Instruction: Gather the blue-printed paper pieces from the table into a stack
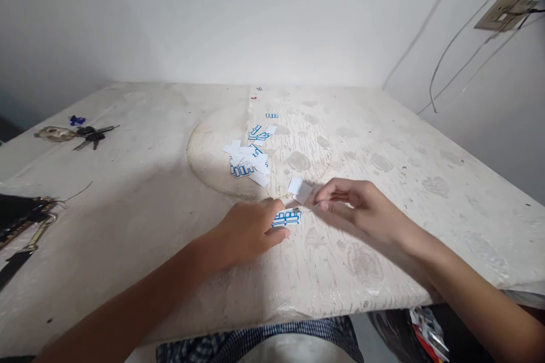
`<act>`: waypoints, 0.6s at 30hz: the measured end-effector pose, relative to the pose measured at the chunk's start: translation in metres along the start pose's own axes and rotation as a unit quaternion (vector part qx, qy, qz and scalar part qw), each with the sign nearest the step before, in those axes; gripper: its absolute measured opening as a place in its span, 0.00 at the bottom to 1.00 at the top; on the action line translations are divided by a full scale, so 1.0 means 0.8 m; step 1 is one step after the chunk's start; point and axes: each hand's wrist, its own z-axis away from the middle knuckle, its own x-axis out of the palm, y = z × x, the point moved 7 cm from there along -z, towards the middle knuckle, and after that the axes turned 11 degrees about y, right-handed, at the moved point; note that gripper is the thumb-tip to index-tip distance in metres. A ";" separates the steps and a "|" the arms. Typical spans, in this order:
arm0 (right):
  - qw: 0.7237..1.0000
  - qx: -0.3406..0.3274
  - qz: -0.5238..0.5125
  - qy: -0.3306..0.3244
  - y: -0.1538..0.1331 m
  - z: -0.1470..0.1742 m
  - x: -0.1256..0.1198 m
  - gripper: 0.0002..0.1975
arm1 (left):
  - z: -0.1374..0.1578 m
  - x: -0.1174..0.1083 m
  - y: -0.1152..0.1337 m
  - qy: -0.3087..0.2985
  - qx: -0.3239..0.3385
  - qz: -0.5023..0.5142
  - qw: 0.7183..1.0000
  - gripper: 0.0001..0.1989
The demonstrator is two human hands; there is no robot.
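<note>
My left hand (254, 228) has its thumb and fingers around a small white paper piece with blue outlined lettering (288, 217), held low over the table. To its right, my right hand (355, 204) is pinched on a thin white paper slip (315, 207), seen nearly edge-on. Just beyond both hands lie blank white paper pieces (300, 188), partly overlapping. Farther off is a loose pile of white paper cuttings (251, 160), some face down and some showing blue lettering. A separate lettered strip (271, 115) sits behind the pile.
On the table's left are keys (92, 135) with an oval fob (55, 134), and a dark strap with a metal clasp (42, 229) at the edge. A small red scrap (254, 98) lies at the back. A wall socket (504, 13) with hanging wires is at right.
</note>
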 end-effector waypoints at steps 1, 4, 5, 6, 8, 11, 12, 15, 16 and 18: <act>1.000 -0.006 0.011 0.003 0.000 0.007 0.008 0.04 | 0.001 0.000 0.000 -0.005 -0.002 0.006 1.000 0.10; 0.999 -0.008 0.025 -0.018 0.004 0.022 0.034 0.03 | 0.003 0.002 0.000 -0.015 -0.002 0.012 1.000 0.13; 0.999 -0.008 0.028 -0.029 0.006 0.024 0.041 0.03 | 0.004 0.002 0.000 -0.012 0.001 0.011 1.000 0.13; 0.999 -0.013 0.034 -0.034 0.008 0.024 0.047 0.04 | 0.005 0.002 0.000 -0.006 0.007 0.009 1.000 0.14; 0.997 -0.044 0.062 -0.024 0.007 0.020 0.053 0.04 | 0.005 0.001 0.001 0.007 0.021 0.004 1.000 0.15; 0.990 -0.090 0.104 -0.004 0.004 0.016 0.057 0.04 | 0.006 0.002 0.002 0.017 0.038 0.001 0.999 0.15; 0.989 -0.094 0.112 -0.002 0.005 0.016 0.058 0.04 | 0.007 0.002 0.002 0.019 0.043 0.003 0.999 0.14; 0.988 -0.091 0.125 0.015 0.011 0.017 0.056 0.09 | 0.008 0.001 0.004 0.040 0.063 0.001 0.997 0.09; 0.987 -0.093 0.127 0.023 0.012 0.018 0.055 0.13 | 0.008 0.001 0.005 0.050 0.072 -0.005 0.996 0.08; 0.987 -0.103 0.124 0.022 0.011 0.019 0.054 0.17 | 0.009 0.000 0.006 0.063 0.084 -0.016 0.994 0.06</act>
